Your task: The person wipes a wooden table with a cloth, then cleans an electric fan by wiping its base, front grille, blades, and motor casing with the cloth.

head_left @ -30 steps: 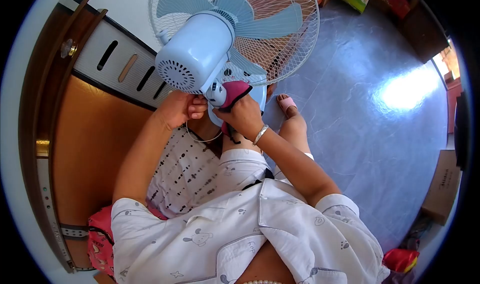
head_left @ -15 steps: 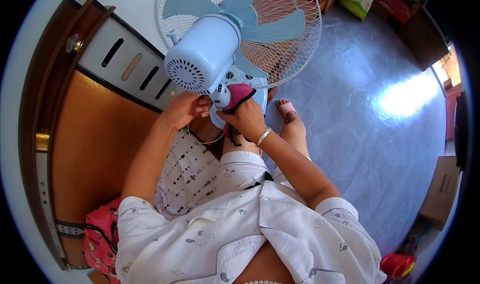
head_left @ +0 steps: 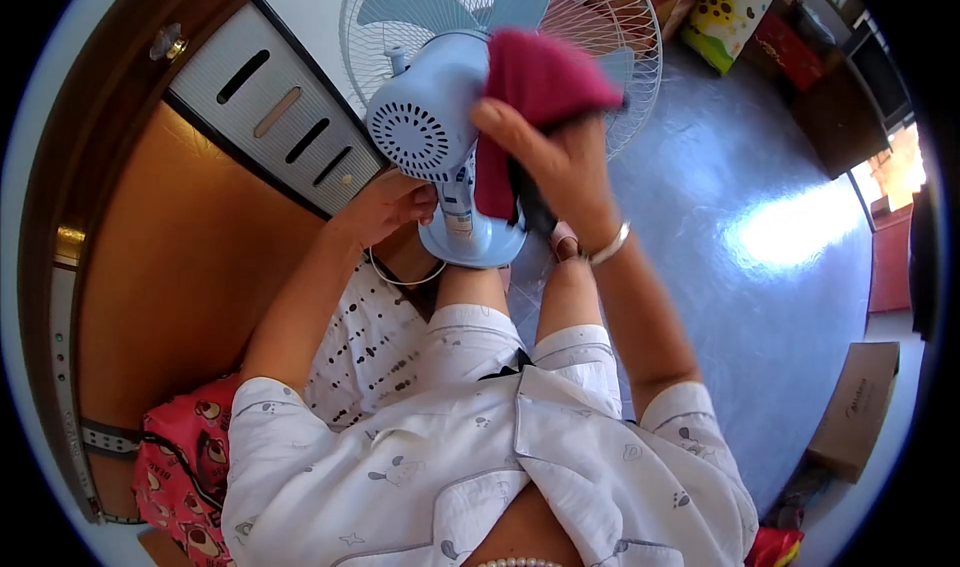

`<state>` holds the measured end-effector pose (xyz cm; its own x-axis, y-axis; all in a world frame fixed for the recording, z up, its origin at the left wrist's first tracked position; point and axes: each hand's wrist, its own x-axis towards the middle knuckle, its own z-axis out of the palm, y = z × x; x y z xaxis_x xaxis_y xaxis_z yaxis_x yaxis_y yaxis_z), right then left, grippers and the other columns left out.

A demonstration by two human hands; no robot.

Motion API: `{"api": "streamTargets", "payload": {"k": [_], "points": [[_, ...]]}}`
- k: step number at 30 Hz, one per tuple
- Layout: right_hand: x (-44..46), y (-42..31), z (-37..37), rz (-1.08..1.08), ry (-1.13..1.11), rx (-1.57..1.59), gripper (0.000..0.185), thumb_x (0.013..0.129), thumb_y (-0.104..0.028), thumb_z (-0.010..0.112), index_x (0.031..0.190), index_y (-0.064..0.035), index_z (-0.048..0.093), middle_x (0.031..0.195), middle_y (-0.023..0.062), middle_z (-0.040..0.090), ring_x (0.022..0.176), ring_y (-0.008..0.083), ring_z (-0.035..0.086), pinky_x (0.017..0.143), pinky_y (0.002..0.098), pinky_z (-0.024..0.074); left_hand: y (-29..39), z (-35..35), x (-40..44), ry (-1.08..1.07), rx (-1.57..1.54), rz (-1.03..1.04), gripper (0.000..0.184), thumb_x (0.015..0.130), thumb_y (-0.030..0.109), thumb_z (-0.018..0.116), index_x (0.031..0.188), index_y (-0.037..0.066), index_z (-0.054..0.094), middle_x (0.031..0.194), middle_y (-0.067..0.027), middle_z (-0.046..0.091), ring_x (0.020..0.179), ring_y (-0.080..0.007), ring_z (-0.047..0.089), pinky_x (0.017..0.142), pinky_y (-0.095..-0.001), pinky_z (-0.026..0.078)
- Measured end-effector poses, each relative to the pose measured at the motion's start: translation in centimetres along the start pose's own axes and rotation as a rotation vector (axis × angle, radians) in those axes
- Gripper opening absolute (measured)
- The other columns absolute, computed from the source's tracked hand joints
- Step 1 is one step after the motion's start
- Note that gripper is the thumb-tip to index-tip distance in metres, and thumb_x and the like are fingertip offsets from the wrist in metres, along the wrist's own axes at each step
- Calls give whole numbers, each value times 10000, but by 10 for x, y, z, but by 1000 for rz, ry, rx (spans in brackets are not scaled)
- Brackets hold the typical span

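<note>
A pale blue electric fan stands in front of my knees, its motor housing turned towards me and its wire grille on the far side. My right hand, blurred by motion, is closed on a magenta cloth with a black part hanging below. The cloth is raised beside the motor housing and covers part of the grille and blades. My left hand is by the left side of the fan's neck, its fingers curled. Whatever those fingers hold, if anything, is hidden.
A white cord loops near the fan's base. On the left are an orange-brown panel and a slotted grey panel. A red patterned bag lies lower left. A cardboard box stands at right on the grey floor.
My right hand has lifted the magenta cloth from the fan's neck, up and to the right beside the motor housing. My left hand stays by the neck. The view has shifted slightly.
</note>
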<state>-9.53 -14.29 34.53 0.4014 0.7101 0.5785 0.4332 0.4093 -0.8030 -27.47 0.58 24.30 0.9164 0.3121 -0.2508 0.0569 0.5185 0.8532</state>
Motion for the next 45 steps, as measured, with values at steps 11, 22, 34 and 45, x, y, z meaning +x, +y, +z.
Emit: {"api": "streamTargets", "payload": {"k": [11,22,34,45], "points": [[47,2,53,-491,-143,-718,623,638,-526,733,961,4,679,1037,155,653,1120,302,554,1003,430,374,-5,-7,1,-82,-36,34,233,940,299,616,1025,85,579,806,4,485,707,-127,489,678,-299,435],[33,0,38,-526,-203,-682,638,645,-408,755,1081,39,621,1156,183,618,1173,322,530,1044,427,347,-19,-6,6,-78,-21,58,307,916,340,656,1083,88,600,903,3,613,763,-81,570,637,-233,469],[19,-14,30,-506,-229,-686,731,566,-336,833,1138,39,576,1187,181,593,1191,335,514,1057,440,337,-29,-1,2,-37,-26,70,254,919,247,661,1092,84,570,923,-39,581,755,-132,528,693,-282,459],[29,-4,21,-503,-274,-680,761,597,-356,810,1182,57,554,1211,198,577,1211,349,498,1066,436,334,-21,17,3,148,408,322,227,910,154,660,1084,34,578,1089,-54,590,898,-117,571,787,-270,484]]}}
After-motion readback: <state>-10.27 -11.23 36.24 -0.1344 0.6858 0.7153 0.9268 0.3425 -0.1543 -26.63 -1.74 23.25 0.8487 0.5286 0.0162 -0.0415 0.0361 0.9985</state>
